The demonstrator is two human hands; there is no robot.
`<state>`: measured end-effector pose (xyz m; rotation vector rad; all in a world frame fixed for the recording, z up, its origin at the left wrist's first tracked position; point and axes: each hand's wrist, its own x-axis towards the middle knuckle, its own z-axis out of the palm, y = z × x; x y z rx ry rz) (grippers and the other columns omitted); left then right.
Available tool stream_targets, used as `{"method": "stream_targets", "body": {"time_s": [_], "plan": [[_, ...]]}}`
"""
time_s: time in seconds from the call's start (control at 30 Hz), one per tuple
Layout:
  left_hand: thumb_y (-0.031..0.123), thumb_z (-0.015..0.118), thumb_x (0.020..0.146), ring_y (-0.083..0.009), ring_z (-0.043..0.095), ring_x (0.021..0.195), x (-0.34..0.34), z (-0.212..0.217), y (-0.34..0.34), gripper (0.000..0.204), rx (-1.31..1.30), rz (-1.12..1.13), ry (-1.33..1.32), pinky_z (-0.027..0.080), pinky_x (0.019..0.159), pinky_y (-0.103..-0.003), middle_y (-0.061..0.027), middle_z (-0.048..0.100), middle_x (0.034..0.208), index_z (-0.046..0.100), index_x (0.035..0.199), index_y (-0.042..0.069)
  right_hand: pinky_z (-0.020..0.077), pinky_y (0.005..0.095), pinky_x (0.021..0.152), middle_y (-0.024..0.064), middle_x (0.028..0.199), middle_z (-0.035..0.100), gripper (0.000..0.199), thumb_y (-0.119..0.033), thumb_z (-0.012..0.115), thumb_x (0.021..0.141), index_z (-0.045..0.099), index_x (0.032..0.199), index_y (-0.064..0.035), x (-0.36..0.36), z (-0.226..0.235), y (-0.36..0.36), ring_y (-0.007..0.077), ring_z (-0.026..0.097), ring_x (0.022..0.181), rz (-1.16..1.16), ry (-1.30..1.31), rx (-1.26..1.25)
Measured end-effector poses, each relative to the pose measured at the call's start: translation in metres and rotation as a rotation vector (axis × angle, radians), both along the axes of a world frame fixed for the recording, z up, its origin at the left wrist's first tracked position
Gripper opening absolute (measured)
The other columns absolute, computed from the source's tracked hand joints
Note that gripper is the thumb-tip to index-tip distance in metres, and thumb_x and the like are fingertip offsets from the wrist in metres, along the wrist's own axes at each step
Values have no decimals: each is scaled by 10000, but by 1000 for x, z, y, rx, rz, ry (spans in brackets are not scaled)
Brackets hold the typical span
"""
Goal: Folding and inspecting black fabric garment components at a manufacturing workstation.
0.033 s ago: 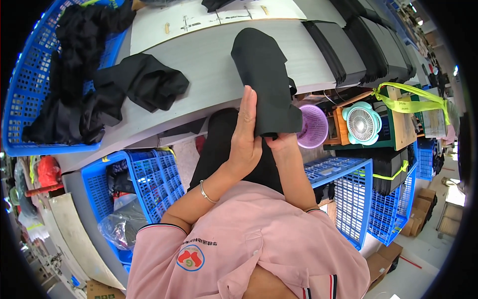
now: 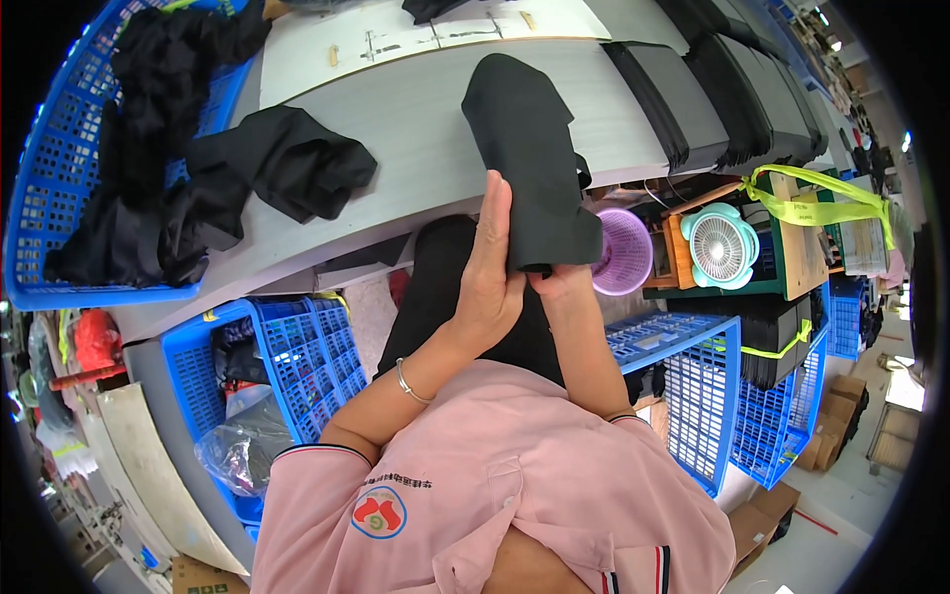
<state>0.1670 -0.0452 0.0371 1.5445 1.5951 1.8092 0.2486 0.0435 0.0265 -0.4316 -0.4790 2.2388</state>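
A long black fabric piece (image 2: pixel 529 163), rounded at its far end and shaped like a sleeve or pouch, stands out in front of me over the table's near edge. My left hand (image 2: pixel 487 262) lies flat along its left side, fingers stretched out and together. At the piece's lower end, my right hand (image 2: pixel 562 281) goes under or into the fabric. Its fingers are hidden there, and only the wrist side shows. A small black strap (image 2: pixel 583 173) juts from the piece's right side. Left on the table, crumpled black fabric (image 2: pixel 297 163) spills from a blue basket (image 2: pixel 59 228).
Stacks of flat black pieces (image 2: pixel 658 109) line the table's right end. A white board (image 2: pixel 435 40) lies at the back. Below right are a purple basket (image 2: pixel 623 252), a turquoise fan (image 2: pixel 720 246) and a blue crate (image 2: pixel 693 396). Another blue crate (image 2: pixel 307 346) sits lower left.
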Motion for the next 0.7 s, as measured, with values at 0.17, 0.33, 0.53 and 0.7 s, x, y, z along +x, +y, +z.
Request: {"method": "stream_targets", "body": {"time_s": [0.17,0.33,0.53,0.7], "plan": [[-74,449,845,-303,267,1471,-18,7,-13,768,-49,-174,-213,271,1146,-343,-239,221,1591,149,1550,-15,506,383,996,118,1300,593,465,-256,609,946,513,1350,-46,-9,-6,4,262,595,1175,-119,-131,42],[-18,452,925,-95,586,1020,-22,-25,-12,582,-386,97,-549,451,892,-219,-83,640,1219,350,1498,-3,432,396,1061,134,1338,562,480,-248,586,964,478,1379,-31,-11,-72,18,290,519,1263,-314,-766,1043],[216,543,1013,-44,590,767,-38,-72,-2,375,-176,160,-1040,480,703,-187,0,672,1035,565,1334,23,450,427,988,191,1210,614,351,-112,618,864,592,1199,-9,-27,-11,27,343,560,1176,276,-809,1036],[172,514,1005,-104,626,808,-23,-88,1,329,-266,45,-1073,512,692,-246,-34,668,993,594,1271,-3,461,477,928,160,1061,659,310,-136,662,755,664,1047,-33,-45,-50,-4,375,596,1039,-442,-1281,1739]]}}
